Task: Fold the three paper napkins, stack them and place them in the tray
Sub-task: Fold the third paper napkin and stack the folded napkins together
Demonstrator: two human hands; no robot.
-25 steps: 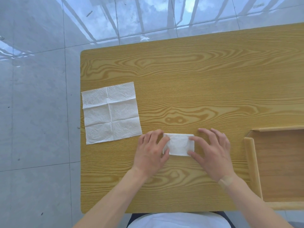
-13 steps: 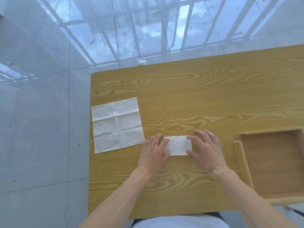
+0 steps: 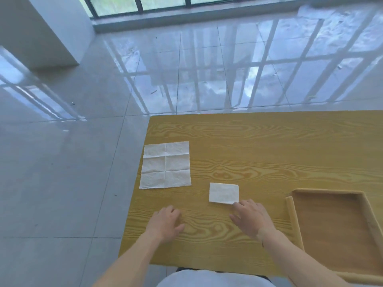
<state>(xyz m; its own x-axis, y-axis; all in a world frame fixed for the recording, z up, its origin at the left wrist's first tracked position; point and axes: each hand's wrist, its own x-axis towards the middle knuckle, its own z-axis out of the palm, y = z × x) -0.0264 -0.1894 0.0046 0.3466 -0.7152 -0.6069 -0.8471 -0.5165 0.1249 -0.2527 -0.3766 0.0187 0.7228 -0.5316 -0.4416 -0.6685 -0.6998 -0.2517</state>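
Observation:
A small folded white napkin [image 3: 224, 193] lies flat on the wooden table [image 3: 269, 146]. An unfolded napkin [image 3: 165, 165], creased into six panels, lies near the table's left edge. My right hand [image 3: 251, 219] rests just below the folded napkin, its fingertips at the napkin's lower right corner, holding nothing. My left hand [image 3: 165, 223] hovers palm down over bare table, below and left of the folded napkin, fingers loosely curled and empty. The wooden tray [image 3: 292, 216] sits at the right, with nothing visible inside. I see only two napkins.
The table's left edge runs close by the unfolded napkin, with glossy tiled floor [image 3: 83, 162] beyond. A wall corner [image 3: 41, 34] and window stand far off. My white shirt [image 3: 207, 279] shows at the near edge.
Both hands have let go of the folded napkin and drawn back toward me. The head has tilted up, so more floor and the window are in view.

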